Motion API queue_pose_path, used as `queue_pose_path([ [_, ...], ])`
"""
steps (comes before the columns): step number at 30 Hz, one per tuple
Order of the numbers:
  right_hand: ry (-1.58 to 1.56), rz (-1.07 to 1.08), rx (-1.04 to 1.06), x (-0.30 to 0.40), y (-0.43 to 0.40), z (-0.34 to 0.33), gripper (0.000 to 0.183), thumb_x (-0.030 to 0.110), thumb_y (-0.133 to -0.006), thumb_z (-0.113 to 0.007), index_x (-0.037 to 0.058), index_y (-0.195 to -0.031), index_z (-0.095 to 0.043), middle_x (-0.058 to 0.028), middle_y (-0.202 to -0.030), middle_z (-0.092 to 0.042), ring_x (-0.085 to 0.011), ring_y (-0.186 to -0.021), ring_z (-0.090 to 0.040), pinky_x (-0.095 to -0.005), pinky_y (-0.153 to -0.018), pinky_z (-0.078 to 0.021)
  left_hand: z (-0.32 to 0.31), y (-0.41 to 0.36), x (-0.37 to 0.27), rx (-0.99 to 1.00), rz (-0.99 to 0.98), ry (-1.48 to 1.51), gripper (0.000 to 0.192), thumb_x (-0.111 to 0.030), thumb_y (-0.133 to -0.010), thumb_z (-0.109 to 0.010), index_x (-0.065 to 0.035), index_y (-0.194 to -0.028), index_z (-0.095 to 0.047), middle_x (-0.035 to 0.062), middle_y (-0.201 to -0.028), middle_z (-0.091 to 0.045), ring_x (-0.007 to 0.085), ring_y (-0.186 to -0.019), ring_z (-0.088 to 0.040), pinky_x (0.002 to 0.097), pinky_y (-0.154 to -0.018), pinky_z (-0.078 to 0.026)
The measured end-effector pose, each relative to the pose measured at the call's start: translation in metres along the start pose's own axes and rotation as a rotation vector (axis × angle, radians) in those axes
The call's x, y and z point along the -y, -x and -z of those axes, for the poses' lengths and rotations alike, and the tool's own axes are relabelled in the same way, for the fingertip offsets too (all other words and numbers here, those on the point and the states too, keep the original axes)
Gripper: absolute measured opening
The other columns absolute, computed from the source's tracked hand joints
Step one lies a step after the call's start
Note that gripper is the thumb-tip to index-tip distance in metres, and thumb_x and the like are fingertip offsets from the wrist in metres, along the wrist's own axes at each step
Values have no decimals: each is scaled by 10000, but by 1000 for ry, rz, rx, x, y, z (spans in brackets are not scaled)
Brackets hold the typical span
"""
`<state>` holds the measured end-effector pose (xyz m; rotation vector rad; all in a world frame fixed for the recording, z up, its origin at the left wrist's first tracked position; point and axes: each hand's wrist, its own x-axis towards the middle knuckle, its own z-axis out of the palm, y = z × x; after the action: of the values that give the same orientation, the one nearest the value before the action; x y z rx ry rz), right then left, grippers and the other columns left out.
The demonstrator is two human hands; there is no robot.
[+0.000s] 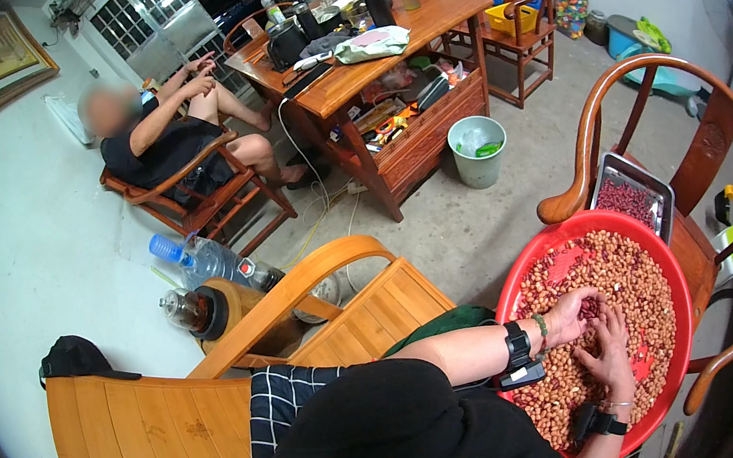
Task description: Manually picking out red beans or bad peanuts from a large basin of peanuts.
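Observation:
A large red plastic basin (683, 320) holds shelled peanuts (643, 270) with dark red beans scattered among them. Above the peanuts, my left hand (566, 318) is cupped around a small heap of dark red beans (588, 309). My right hand (608, 354) faces it from the near side, fingers spread and fingertips close to that heap; I see nothing held in it. Beside the basin's far rim, a rectangular metal tray (663, 192) contains more dark red beans (624, 201).
The tray rests on a wooden armchair (704, 153), whose curved arm (581, 161) reaches beside the basin. A bamboo bench (130, 429) lies to the left. Farther off stand a pale bin (479, 170), a cluttered wooden table (436, 14) and a seated person (170, 136).

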<state>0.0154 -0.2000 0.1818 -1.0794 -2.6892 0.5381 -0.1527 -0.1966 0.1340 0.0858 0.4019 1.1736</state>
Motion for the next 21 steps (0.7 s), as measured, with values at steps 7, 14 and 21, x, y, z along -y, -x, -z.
queue_pose_path([
  [7,44,-2,120,22,-9,-19,822,423,-689,-766,-35,-1294,-449,-277,-1422,-310,-429,-1389,-170,-533,-1123,-156,9,-5,0,-39,-22,100,214,-239,-930,-523,-86,-894,-670,19,-795,-657,155,-752,-608,272,-677,-476],
  [14,114,87,57,24,-11,-41,801,478,-731,-718,-46,-1281,-464,-267,-1377,-355,-428,-1343,-240,-530,-1133,-119,7,-4,1,-67,-16,80,212,-232,-917,-535,-70,-865,-661,37,-776,-653,167,-712,-594,287,-664,-470],
  [21,117,105,19,35,-18,-38,660,435,-777,-673,2,-1256,-534,-243,-1340,-441,-407,-1308,-312,-528,-1136,-122,-5,6,-1,-117,-58,25,187,-235,-875,-570,-123,-767,-674,-7,-715,-640,135,-660,-570,281,-612,-445],
])
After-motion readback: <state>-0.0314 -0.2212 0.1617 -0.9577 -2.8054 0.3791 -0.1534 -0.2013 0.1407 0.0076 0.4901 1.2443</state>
